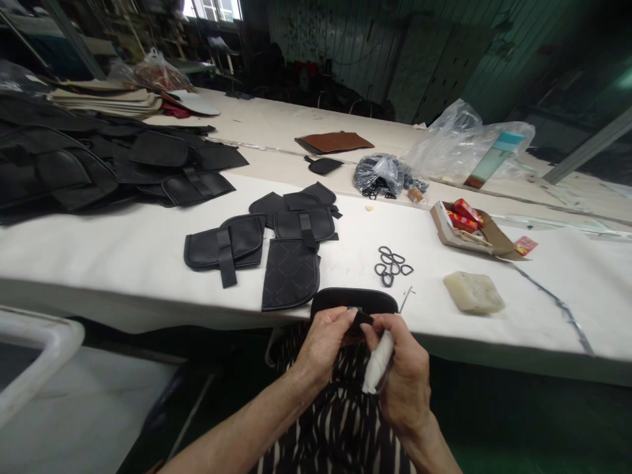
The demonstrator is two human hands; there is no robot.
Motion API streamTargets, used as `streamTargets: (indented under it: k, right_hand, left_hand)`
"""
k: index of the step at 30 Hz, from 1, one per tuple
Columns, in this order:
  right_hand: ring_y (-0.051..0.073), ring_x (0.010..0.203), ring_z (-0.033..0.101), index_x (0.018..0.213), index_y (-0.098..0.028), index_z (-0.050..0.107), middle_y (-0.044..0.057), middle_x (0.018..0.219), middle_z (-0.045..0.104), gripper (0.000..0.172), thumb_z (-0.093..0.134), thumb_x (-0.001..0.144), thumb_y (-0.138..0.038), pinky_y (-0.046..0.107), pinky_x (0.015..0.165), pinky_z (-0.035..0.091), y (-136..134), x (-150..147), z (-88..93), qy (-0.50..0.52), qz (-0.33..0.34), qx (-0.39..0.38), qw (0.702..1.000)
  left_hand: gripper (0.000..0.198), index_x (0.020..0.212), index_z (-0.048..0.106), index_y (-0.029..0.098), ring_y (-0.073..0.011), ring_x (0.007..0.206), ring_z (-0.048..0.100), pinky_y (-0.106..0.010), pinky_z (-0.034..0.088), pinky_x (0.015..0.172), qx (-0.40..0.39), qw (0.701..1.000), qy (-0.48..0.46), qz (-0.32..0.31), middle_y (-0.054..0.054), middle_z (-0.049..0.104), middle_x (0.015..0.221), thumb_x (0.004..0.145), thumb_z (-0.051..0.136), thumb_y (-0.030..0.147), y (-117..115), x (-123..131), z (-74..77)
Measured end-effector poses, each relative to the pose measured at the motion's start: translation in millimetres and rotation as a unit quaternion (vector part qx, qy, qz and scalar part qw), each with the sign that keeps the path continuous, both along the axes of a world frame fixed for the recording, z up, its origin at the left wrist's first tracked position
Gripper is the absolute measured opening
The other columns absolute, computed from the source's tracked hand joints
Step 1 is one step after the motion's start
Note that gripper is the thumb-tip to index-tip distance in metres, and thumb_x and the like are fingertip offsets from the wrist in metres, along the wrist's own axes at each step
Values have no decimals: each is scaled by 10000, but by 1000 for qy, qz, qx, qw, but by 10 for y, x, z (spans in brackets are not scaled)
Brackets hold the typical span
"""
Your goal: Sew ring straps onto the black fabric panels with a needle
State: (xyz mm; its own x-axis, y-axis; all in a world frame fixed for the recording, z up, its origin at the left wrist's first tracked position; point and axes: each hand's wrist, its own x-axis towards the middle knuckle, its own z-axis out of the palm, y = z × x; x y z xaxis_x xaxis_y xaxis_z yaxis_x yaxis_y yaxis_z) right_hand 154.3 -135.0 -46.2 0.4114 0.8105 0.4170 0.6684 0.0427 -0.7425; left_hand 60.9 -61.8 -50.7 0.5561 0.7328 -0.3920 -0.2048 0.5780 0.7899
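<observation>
At the table's front edge, my left hand (323, 339) pinches a short black strap (363, 320) on a black leather-like piece (353, 297) with a rounded edge. My right hand (402, 368) is closed around the white wrapped handle of an awl (379, 362), its thin metal shaft pointing up past the fingers. The thumb and forefinger of that hand also meet the strap's end. Part of the piece is hidden behind both hands. Just beyond them lies a small group of black D-rings (394, 263). To the left rest several similar black strapped pieces (224, 243).
A yellowish block (474, 292) sits to the right, near a cardboard box (494, 240) holding red packets. Farther back are a bag of black rings (378, 174), brown sheets (336, 141) and clear plastic (444, 141). A large black heap (89, 164) covers the table's left end.
</observation>
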Motion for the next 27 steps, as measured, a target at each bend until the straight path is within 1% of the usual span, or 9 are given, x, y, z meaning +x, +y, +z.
streamTargets:
  k: [3,8,11,14,18,22,27]
  right_hand:
    - [86,508,476,847,-207,544,-46,636,521,39,527,878,-223,183,480,386,11,-32,37,-16,-4,-16,1000]
    - [79,502,467,821,-206,529,-50,627,513,56,525,872,-229,162,474,384,28,-65,41,-22,-9,-28,999]
    - [80,500,466,820,-208,526,-52,621,513,67,522,872,-251,160,469,381,39,-60,39,-7,-18,-41,999]
    - [81,493,454,800,-210,521,-59,592,504,83,511,872,-250,155,457,369,42,-36,30,18,-28,-75,997]
    - [83,489,444,783,-212,515,-63,576,496,99,510,863,-269,155,455,364,44,1,26,21,-20,-105,994]
    - [85,482,427,768,-211,508,-61,565,479,139,505,866,-309,158,441,350,46,7,52,25,-22,-119,992]
    - [88,473,402,764,-209,501,-64,547,450,169,498,867,-344,166,429,331,44,-5,82,32,-20,-135,990]
  left_hand:
    - [311,661,612,129,-125,657,512,-261,444,685,-3,1000,-14,6,-10,554,654,756,628,424,-7,-20,-57]
    - [393,737,638,126,-140,709,528,-249,419,677,-12,999,-34,5,-37,586,700,830,532,493,-6,-66,-101]
    - [338,715,624,126,-125,692,511,-237,401,668,27,998,-49,-23,-21,561,684,835,558,435,-11,-82,-93]
    - [261,704,598,130,-109,646,486,-230,385,634,53,996,-53,-40,1,524,649,815,605,366,-23,-90,-88]
    - [269,709,576,134,-90,574,434,-226,359,584,71,996,-32,-44,24,472,597,819,593,379,-46,-98,-99]
    - [314,700,560,130,-93,581,409,-226,321,549,96,994,7,-41,13,480,630,829,561,415,-61,-94,-97]
    - [349,648,523,135,-87,551,353,-230,275,512,114,991,54,-34,31,422,588,825,551,435,-55,-75,-75]
